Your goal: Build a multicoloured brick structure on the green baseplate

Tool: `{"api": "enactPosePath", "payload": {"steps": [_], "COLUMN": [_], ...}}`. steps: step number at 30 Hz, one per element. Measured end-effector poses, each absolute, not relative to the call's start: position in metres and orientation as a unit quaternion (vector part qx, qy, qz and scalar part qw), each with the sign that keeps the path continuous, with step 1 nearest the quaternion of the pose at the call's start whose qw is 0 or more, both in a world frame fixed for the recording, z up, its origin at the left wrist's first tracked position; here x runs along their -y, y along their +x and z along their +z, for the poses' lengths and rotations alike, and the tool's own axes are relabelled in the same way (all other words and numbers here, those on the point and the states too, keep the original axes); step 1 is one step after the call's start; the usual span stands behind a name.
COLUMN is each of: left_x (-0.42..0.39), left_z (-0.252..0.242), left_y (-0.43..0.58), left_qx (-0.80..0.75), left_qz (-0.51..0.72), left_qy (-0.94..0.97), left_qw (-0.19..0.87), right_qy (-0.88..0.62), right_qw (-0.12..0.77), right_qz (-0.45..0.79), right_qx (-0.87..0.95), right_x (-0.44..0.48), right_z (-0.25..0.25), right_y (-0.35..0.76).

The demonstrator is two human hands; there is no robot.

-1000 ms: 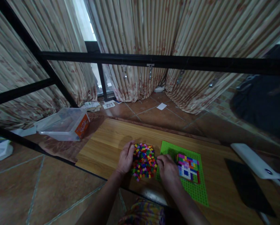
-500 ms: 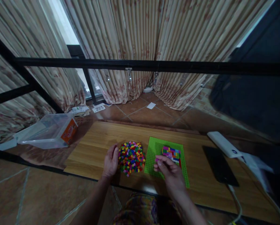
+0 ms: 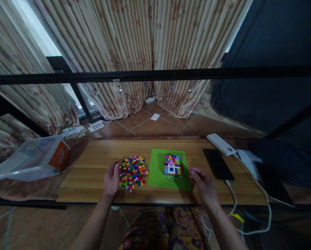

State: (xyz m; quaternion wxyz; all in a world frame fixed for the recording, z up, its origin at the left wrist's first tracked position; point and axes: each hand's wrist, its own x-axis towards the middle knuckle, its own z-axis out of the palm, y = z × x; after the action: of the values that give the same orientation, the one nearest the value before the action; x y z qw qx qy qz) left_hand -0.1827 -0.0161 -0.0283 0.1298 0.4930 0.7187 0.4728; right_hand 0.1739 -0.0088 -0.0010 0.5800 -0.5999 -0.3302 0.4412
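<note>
A heap of tiny multicoloured toy bricks (image 3: 133, 172) lies on the wooden table. At the heap's left edge rests my left hand (image 3: 111, 178), thumb upward and fingers loosely extended, holding nothing. Right of the heap is a green studded baseplate (image 3: 156, 173). On it stands a compact block of assembled bricks (image 3: 172, 164), pink, purple and mixed at the back, white and blue toward the front. My right hand (image 3: 203, 184) is just off the plate's right edge, thumb and forefinger pinched on a small reddish brick (image 3: 190, 171), mostly covered by the fingertips.
A black phone (image 3: 218, 164) with a white cable and a white power bank (image 3: 221, 144) lie at the table's right. Left of the table (image 3: 79, 173) is a clear plastic box (image 3: 38, 156) with an orange label. A dark metal rail (image 3: 145, 75) crosses in front of the curtains.
My right hand has moved from over the baseplate to beyond its right edge, uncovering the assembled bricks. My left hand remains beside the heap. The view has shifted right.
</note>
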Motion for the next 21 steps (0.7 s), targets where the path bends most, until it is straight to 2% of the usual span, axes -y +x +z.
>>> {"api": "enactPosePath", "payload": {"steps": [9, 21], "left_x": [0.014, 0.014], "left_z": [-0.03, -0.035], "left_y": [-0.186, -0.187], "left_qx": [-0.726, -0.726], "left_qz": [0.465, 0.472], "left_qy": [0.486, 0.479], "left_qw": [0.146, 0.142], "right_qy": [-0.558, -0.567], "right_qw": [0.587, 0.585], "right_qz": [0.441, 0.484], "right_qx": [0.387, 0.32], "right_x": [-0.018, -0.03], "right_z": [-0.022, -0.022], "right_y": [0.159, 0.154]}}
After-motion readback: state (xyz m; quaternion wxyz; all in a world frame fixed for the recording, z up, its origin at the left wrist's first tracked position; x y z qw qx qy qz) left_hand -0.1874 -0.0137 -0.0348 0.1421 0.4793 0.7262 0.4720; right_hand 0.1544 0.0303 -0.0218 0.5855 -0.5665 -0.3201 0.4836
